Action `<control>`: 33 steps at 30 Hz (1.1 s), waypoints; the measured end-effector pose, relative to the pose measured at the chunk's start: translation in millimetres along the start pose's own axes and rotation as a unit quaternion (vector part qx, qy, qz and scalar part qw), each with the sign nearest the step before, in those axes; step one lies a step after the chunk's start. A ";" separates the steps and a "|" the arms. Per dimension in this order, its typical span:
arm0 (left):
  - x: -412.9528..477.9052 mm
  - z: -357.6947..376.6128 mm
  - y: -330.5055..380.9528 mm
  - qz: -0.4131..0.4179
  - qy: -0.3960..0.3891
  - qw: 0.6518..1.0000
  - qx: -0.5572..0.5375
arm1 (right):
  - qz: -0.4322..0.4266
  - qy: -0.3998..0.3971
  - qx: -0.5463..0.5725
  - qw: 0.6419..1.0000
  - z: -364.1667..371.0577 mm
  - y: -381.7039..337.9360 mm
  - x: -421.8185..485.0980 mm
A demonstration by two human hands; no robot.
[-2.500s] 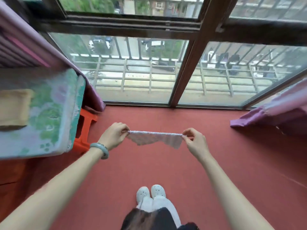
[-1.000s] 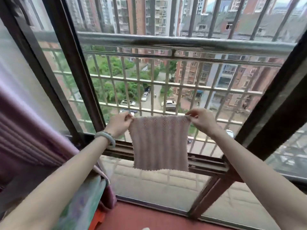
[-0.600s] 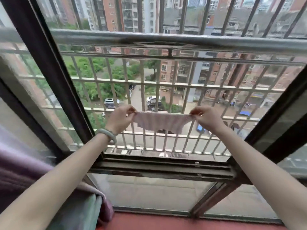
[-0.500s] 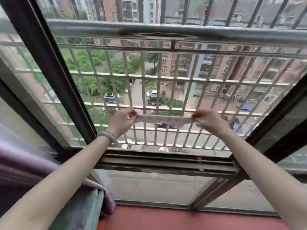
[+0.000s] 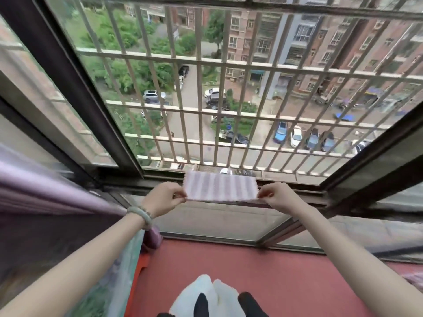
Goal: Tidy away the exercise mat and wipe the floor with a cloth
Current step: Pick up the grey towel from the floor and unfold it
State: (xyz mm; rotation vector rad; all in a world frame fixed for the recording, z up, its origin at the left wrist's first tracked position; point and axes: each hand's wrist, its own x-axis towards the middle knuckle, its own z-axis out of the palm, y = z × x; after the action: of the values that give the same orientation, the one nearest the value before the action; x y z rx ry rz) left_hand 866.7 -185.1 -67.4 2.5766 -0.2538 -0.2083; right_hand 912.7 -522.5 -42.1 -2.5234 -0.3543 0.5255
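While it is stretched level between both grips, the cloth (image 5: 220,186) sits at the middle of the frame, held in the air well above the floor, with its pale, pink-striped face turned up. Just behind it runs the dark window sill (image 5: 160,179). The red floor (image 5: 286,271) fills the lower middle of the frame. A purple curtain (image 5: 45,191) hangs along the left edge, and a green-patterned pad (image 5: 119,282) stands in the lower left corner. Metal bars (image 5: 206,106) cross the window in the upper half, and parked cars (image 5: 295,137) and apartment blocks lie far below, outside.

Half a second ago the cloth was up against the bars and showed only as a thin strip. Now it is lower, at sill height, with its broad face in view, and the view has tipped down to take in more floor.

The left grip (image 5: 163,197), with a pale bracelet (image 5: 140,215) on its wrist, pinches the cloth's left edge between thumb and curled fingers. The right grip (image 5: 278,197) pinches the right edge the same way.
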 end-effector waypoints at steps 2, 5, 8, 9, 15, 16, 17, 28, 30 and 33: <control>-6.4 4.5 0.2 0.012 -0.012 1.000 0.007 | -0.004 -0.011 -0.007 1.000 4.3 4.2 -6.0; -12.6 10.1 5.3 0.009 -0.033 0.999 0.031 | -0.019 -0.041 -0.023 0.999 7.7 8.4 -13.4; -16.6 15.6 3.4 -0.006 -0.071 0.995 0.063 | -0.031 -0.069 -0.028 0.997 12.5 10.8 -18.5; -17.8 17.7 1.6 -0.008 -0.082 0.994 0.070 | -0.033 -0.078 -0.027 0.996 15.1 11.5 -20.0; -14.1 28.1 -2.6 0.004 -0.096 0.988 0.120 | -0.028 -0.099 -0.011 0.995 26.1 18.0 -14.4; -11.0 29.7 -0.7 0.007 -0.059 0.992 0.115 | -0.041 -0.070 -0.023 0.996 27.9 20.2 -10.0; -6.8 31.0 2.4 0.012 -0.018 0.992 0.122 | -0.059 -0.032 -0.036 0.997 29.9 21.5 -5.3; 42.5 98.7 12.4 -0.075 -0.018 0.978 0.193 | -0.047 0.070 -0.243 0.966 92.8 29.6 39.9; 46.8 108.6 4.4 -0.082 0.006 0.978 0.190 | -0.044 0.066 -0.243 0.967 100.6 37.3 46.9; 51.2 116.6 -2.5 -0.075 0.032 0.976 0.200 | -0.038 0.058 -0.247 0.966 100.7 38.3 51.6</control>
State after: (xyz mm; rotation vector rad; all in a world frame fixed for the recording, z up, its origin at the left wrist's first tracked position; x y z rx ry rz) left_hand 893.7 -252.6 -172.0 2.9992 -0.0801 -0.1384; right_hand 920.3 -491.0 -157.0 -2.9866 -0.5979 0.2780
